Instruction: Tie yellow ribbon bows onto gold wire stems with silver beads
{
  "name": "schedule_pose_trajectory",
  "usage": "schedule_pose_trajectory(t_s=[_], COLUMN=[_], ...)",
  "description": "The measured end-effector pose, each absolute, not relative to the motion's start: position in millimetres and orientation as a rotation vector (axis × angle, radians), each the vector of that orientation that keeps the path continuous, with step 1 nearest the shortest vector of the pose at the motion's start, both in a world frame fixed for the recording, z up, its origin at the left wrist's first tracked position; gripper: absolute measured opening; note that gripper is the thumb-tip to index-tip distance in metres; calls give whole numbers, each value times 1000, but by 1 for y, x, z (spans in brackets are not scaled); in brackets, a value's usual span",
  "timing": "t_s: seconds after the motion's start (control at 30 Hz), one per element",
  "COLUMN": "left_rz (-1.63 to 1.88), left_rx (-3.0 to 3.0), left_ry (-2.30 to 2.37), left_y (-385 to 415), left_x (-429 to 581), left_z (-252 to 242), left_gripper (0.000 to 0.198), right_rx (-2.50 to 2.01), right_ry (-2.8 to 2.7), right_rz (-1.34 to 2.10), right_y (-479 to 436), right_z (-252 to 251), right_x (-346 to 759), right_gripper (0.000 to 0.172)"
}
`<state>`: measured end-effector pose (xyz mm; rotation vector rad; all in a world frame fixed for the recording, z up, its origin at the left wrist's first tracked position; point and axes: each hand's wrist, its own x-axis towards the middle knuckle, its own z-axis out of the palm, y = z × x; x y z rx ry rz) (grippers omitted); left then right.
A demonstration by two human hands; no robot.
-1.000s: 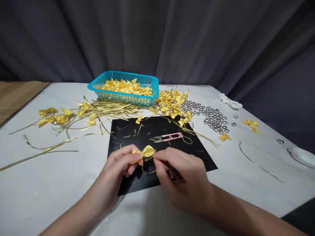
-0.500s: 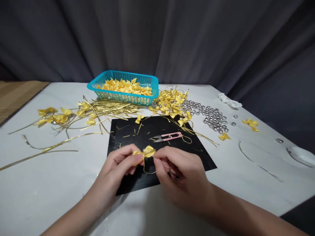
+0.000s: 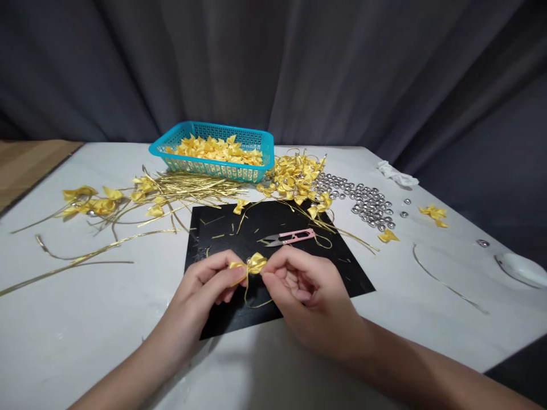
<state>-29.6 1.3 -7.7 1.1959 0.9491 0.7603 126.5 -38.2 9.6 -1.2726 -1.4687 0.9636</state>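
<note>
My left hand (image 3: pixel 204 285) pinches the left side of a small yellow ribbon bow (image 3: pixel 250 264) over a black mat (image 3: pixel 333 267). My right hand (image 3: pixel 305 296) is closed on the bow's right side, its fingers curled. A thin gold wire (image 3: pixel 256 302) hangs from the bow's middle and loops down between the two hands. Pink thread snips (image 3: pixel 290 237) lie on the mat just beyond the hands.
A blue basket (image 3: pixel 213 166) of yellow bows stands at the back. Gold wires (image 3: pixel 192 188) and loose bows (image 3: pixel 297 176) are strewn in front of it, silver beads (image 3: pixel 367 202) to the right. A white dish (image 3: pixel 519 267) sits at the right edge.
My right hand has turned and slid slightly left, closing in on the bow. The wire loop below it has shifted. The left hand keeps its pinch.
</note>
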Motion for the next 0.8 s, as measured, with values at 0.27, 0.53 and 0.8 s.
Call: schedule_pose_trajectory(t_s=[0.27,0.53,0.8], left_rz=[730,706,670], left_rx=[1098,1047,1021], left_ry=[973,976,957], left_y=[0,-3,-3], left_x=[-24,-23,-23], left_z=[-3,-3,-3], left_gripper=[27,29,28], right_rx=[-1233,-1195,-1168], right_ry=[-1441,-1492,-1492], right_rz=[966,879,869], right_y=[-41,-43,-42], right_z=[6,7,4], right_x=[124,124,123], right_gripper=[13,14,12])
